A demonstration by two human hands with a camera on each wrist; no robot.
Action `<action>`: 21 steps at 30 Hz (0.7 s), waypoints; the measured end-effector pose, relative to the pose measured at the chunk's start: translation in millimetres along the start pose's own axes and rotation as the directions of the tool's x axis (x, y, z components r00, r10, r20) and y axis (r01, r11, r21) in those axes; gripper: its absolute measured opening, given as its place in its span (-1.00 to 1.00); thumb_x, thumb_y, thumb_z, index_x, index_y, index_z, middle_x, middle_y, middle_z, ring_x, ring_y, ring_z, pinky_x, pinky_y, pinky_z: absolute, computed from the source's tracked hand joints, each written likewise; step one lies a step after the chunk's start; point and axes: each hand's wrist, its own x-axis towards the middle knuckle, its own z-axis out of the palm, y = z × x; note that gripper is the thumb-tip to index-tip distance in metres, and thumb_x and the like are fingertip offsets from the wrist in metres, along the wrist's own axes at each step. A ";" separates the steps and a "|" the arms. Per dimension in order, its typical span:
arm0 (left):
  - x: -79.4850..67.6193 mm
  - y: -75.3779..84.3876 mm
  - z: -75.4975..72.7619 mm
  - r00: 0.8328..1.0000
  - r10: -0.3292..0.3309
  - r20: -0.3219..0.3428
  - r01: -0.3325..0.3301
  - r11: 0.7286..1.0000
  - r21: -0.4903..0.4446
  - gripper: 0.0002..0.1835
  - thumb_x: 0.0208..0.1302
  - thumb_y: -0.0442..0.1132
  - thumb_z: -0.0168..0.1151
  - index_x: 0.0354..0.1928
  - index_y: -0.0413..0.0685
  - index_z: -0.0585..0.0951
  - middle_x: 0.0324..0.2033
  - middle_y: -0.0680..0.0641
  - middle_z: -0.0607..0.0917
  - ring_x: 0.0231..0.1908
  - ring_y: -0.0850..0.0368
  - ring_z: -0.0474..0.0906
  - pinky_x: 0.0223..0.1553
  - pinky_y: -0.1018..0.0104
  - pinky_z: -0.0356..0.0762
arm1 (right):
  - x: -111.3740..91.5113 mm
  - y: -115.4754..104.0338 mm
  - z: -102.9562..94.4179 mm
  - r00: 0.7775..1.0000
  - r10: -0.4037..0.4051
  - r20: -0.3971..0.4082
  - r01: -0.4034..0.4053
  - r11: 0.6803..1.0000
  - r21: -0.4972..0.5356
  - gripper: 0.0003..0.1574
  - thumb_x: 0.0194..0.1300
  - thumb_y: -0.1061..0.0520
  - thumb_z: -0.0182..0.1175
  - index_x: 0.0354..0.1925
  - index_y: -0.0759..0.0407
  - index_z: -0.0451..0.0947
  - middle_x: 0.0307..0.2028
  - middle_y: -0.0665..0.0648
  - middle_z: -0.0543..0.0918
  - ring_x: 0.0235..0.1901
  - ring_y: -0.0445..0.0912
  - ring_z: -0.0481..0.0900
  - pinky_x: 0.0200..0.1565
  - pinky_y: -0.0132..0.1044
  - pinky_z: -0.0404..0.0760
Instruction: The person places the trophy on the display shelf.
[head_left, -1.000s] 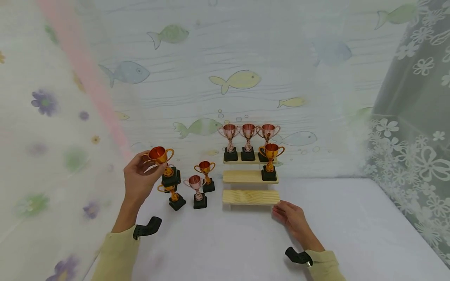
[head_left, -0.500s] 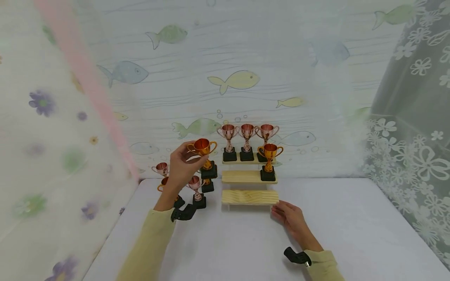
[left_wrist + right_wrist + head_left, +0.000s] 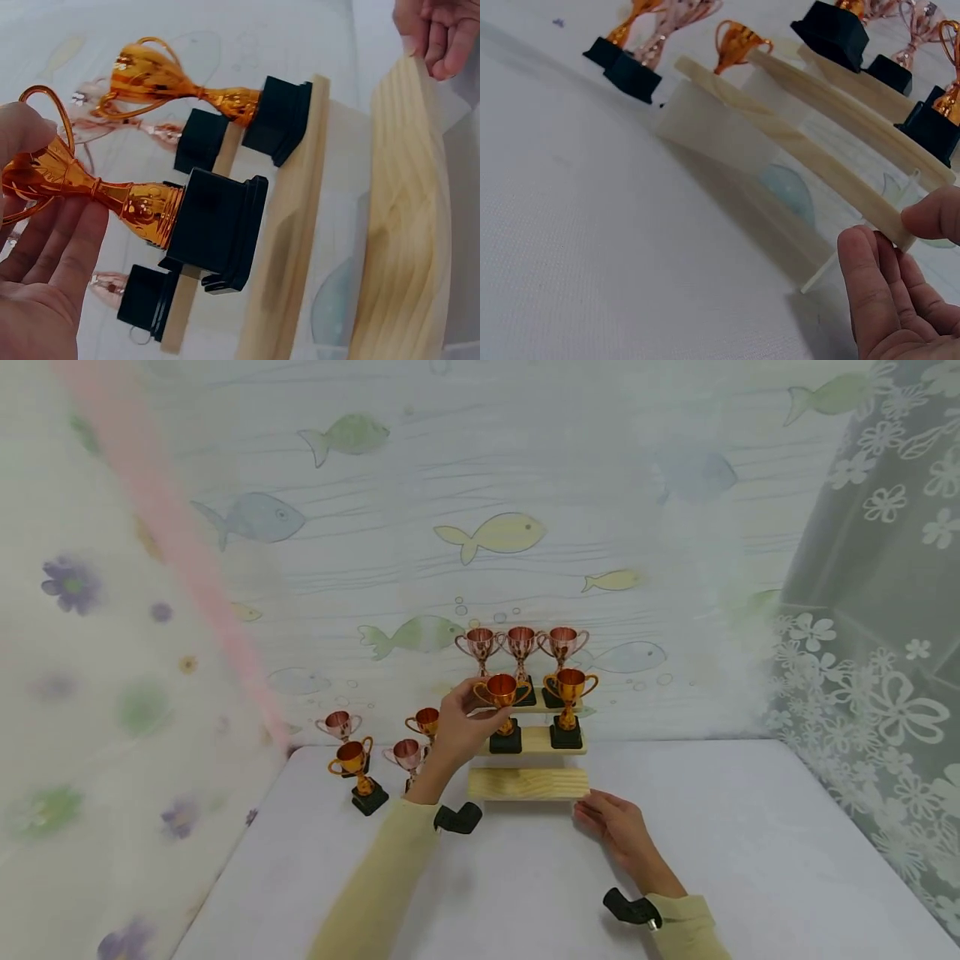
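Observation:
My left hand (image 3: 461,727) holds a gold trophy cup (image 3: 154,206) by its cup and handle, thumb on one side and fingers on the other. The trophy's black base (image 3: 214,221) hangs close over the left part of the middle step (image 3: 281,255) of a wooden three-step display stand. On that step's right end stands another gold trophy (image 3: 567,689). Three rose-gold trophies (image 3: 521,643) line the top step, partly hidden by the left hand and the gold cups. My right hand (image 3: 622,831) pinches the right end of the bare bottom step (image 3: 528,783) between thumb and fingers.
Left of the stand, several trophies stand on the white-covered table (image 3: 517,885): a gold one (image 3: 351,760) in front, a rose-gold one (image 3: 339,724) behind it, and others partly behind the left hand and forearm. A fish-patterned curtain (image 3: 480,468) hangs behind.
My left hand has carried the gold trophy rightward from above the left group of trophies to the middle step. The right hand keeps its hold on the bottom step.

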 end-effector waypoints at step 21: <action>17.5 -26.4 31.2 0.997 -0.056 0.044 0.054 0.997 0.058 -0.51 0.26 -0.40 0.41 0.23 -0.21 0.55 0.04 -0.28 0.65 0.02 -0.17 0.64 0.06 0.15 0.71 | -2.1 -1.6 -1.6 1.000 0.001 -0.001 -0.001 1.000 0.011 -0.34 0.56 0.21 0.05 0.40 0.61 0.15 -0.08 0.17 0.68 -0.19 -0.22 0.70 0.00 -0.39 0.71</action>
